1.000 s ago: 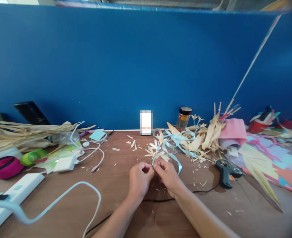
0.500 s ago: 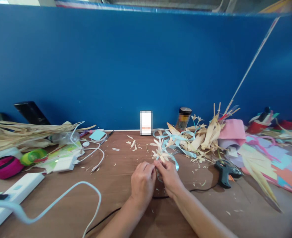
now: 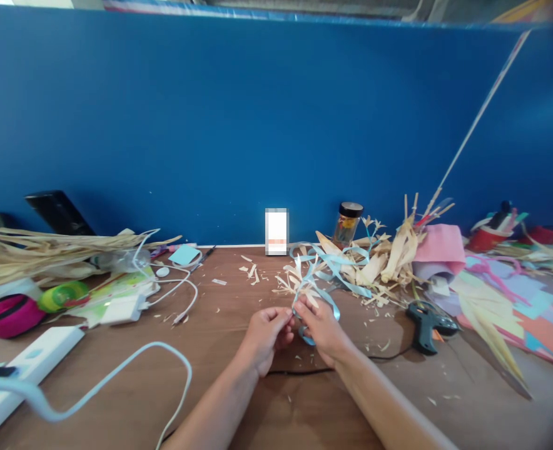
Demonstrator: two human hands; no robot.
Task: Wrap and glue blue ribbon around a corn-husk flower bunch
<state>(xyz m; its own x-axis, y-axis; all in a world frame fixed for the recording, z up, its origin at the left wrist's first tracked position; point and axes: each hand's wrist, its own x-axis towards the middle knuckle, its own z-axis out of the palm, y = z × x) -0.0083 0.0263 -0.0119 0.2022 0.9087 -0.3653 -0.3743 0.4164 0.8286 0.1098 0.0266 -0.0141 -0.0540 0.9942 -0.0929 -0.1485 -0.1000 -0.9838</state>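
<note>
Between my hands is a pale flower (image 3: 299, 282) of thin pointed petals, like dried husk, its head tilted away from me. My right hand (image 3: 322, 330) is closed on it just below the petals. My left hand (image 3: 266, 334) pinches thumb to index finger at the flower's base, where a bit of light blue ribbon (image 3: 307, 338) shows; the pinched part itself is mostly hidden. More of this ribbon loops behind and right of the flower, over the table.
A glue gun (image 3: 425, 326) lies to the right, its black cord running behind my hands. Dried husks (image 3: 396, 256), a lidded jar (image 3: 346, 224) and coloured paper (image 3: 534, 312) crowd the back right. Leftward are white cables (image 3: 182, 369) and a power strip (image 3: 35, 362). Scraps dot the brown table (image 3: 220, 350).
My left hand has turned and shifted slightly left and down, its fingers opening out from the closer grip. The flower has tipped left, and a ribbon loop now shows below my right fingers.
</note>
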